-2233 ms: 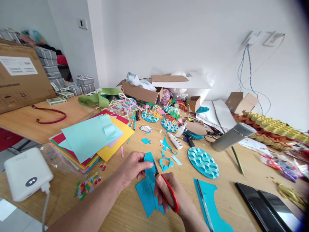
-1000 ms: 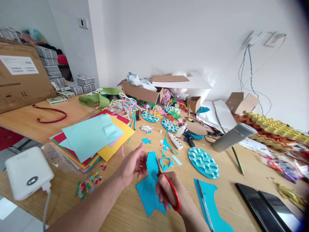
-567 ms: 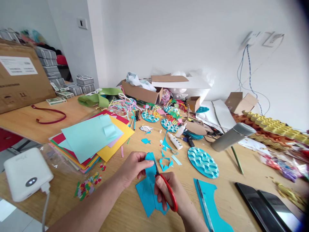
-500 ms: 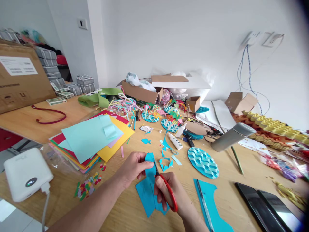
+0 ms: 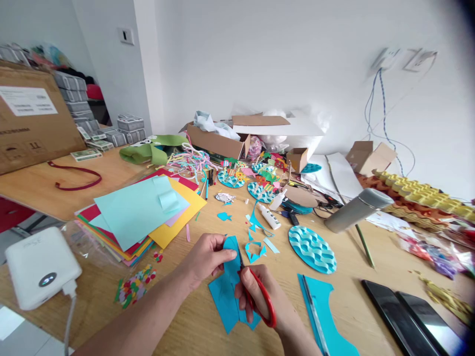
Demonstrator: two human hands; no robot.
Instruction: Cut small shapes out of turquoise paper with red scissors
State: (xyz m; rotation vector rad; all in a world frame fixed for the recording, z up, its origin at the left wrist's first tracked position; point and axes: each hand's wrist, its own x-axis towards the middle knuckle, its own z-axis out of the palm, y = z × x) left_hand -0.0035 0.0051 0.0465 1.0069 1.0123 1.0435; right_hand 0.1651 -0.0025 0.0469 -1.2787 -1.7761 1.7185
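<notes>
Between the thumb and fingers of my left hand [image 5: 211,254] is a small piece of blue paper [image 5: 231,243], held up above the table. My right hand [image 5: 261,294] grips red-handled scissors [image 5: 267,309], their blades against the right edge of that paper. Below the hands lie more blue paper pieces [image 5: 224,301], partly hidden by my right hand. Just beyond are blue scraps [image 5: 255,251] and a small blue paper fish [image 5: 224,216]. To the right, a pen [image 5: 314,314] rests on a larger blue sheet [image 5: 332,319].
Coloured paper sheets [image 5: 129,212] are stacked at left, near confetti dots [image 5: 137,287] and a white power bank [image 5: 42,267]. On the right are a wavy-patterned blue oval [image 5: 312,249], a grey flask [image 5: 358,210] and dark phones [image 5: 393,316]. A glue bottle [image 5: 269,216] lies in the middle.
My right hand and the scissors have shifted very slightly, with the handles a little further right. The held paper has turned slightly; my left hand has barely moved.
</notes>
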